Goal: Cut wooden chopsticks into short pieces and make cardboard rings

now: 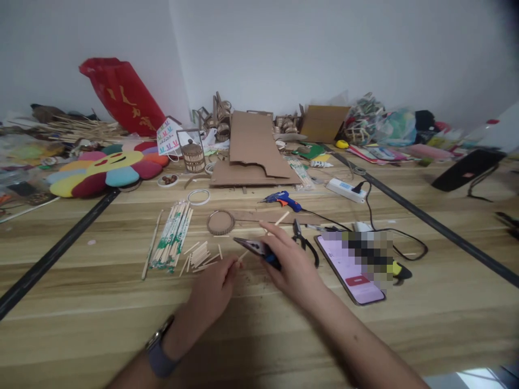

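Observation:
My left hand (213, 289), with a watch on the wrist, is closed on a short thin wooden stick (243, 256). Right beside it, my right hand (294, 270) grips dark-jawed pliers (251, 246), whose tips point left above the left hand. Short cut stick pieces (198, 255) lie in a loose pile left of the pliers. Behind them rests a round wooden ring (221, 222). Wrapped chopsticks (172, 235) lie further left. Another pair of black-handled cutters (305, 242) lies just behind my right hand, partly hidden by it.
A blue glue gun (284, 200) and a white power strip (346, 190) with a cable lie behind. To the right is a phone (352, 270). Cardboard sheets (259, 143), a flower cushion (109, 168) and a small barrel-shaped model (194, 156) stand further back.

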Available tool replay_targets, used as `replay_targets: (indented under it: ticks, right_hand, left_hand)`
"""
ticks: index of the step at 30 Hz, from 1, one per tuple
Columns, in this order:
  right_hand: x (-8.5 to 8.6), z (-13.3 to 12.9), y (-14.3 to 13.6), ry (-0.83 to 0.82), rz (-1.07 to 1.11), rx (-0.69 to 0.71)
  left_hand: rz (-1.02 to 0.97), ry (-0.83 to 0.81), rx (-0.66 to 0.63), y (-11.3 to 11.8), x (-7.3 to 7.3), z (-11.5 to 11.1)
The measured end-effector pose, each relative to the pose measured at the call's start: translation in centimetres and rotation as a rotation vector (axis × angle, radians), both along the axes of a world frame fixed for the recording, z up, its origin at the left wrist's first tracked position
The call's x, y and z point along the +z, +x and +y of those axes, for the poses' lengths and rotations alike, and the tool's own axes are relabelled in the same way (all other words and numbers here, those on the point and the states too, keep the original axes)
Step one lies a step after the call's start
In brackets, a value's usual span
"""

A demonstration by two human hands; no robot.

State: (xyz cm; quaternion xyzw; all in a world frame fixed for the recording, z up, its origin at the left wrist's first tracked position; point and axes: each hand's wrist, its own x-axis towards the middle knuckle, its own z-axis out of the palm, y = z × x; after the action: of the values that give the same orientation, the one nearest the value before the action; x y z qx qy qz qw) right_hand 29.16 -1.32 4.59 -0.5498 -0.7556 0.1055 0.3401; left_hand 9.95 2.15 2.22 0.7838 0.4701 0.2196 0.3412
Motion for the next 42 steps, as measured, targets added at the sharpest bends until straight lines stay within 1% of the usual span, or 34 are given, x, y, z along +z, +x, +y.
replay_targets:
  ticks: [2, 4, 7, 12, 19, 21, 22, 24, 25, 26, 28, 30, 31, 33, 35, 39, 42]
  right_hand:
    - [-0.5, 0.8, -0.8, -0.103, -0.096, -0.027]
    - [-1.0, 1.4, -1.4, -0.199, -0.179, -0.088]
    - [-1.7, 1.6, -1.8, -0.265, -0.243, -0.162]
    - [-2.2, 1.2, -2.1, -0.311, -0.288, -0.225]
    - [-2.5, 1.2, -3.0, -0.305, -0.363, -0.275]
    - [-2.5, 1.3, -2.7, -0.290, -0.339, -0.256]
    - [-2.5, 1.3, -2.3, -0.283, -0.291, -0.225]
    - [-2.3, 1.5, -1.0, -0.284, -0.124, -0.120]
    - [-2.2, 1.5, -0.3, -0.294, -0.020, -0.052]
    - [-2.0, 1.5, 0.3, -0.303, 0.082, 0.013]
    - [-1.8, 1.5, 1.3, -0.305, 0.228, 0.087]
    - [-1.6, 1.3, 1.6, -0.281, 0.276, 0.085]
    - [-1.6, 1.1, 1.5, -0.276, 0.274, 0.085]
    - [-1.7, 0.8, 1.1, -0.295, 0.251, 0.137]
    - [-2.0, 0.6, 0.6, -0.340, 0.214, 0.206]
    - [-2.7, 0.4, 0.1, -0.387, 0.136, 0.200]
    - [-3.2, 0.4, -0.1, -0.366, 0.191, 0.236]
  left_hand:
    - [0.166, 0.055, -0.026, 0.3, -0.1, -0.1]
    - [0.326, 0.080, -0.046, 0.5, -0.2, -0.1]
    - [0.480, 0.104, -0.050, 0.9, -0.2, 0.0]
    - [0.535, 0.141, -0.048, 1.4, -0.4, 0.0]
    - [0.534, 0.135, -0.001, 1.8, -1.1, -0.4]
    - [0.488, 0.117, 0.001, 1.5, -1.1, -0.3]
    - [0.427, 0.105, -0.026, 1.3, -1.1, -0.1]
    - [0.234, 0.053, -0.107, 0.7, -1.0, 0.4]
    - [0.112, 0.001, -0.148, 0.4, -1.0, 0.7]
    - [-0.015, -0.071, -0.167, 0.2, -1.0, 1.0]
    - [-0.249, -0.267, -0.132, 0.0, -1.2, 1.4]
    - [-0.417, -0.473, -0.061, 0.2, -1.6, 1.5]
    - [-0.466, -0.555, -0.036, 0.4, -1.8, 1.4]
    - [-0.501, -0.637, -0.029, 0.7, -2.2, 1.3]
    - [-0.498, -0.635, -0.049, 0.9, -2.4, 1.0]
    - [-0.478, -0.654, -0.085, 1.1, -2.2, 0.6]
    - [-0.438, -0.727, -0.130, 1.3, -1.8, 0.3]
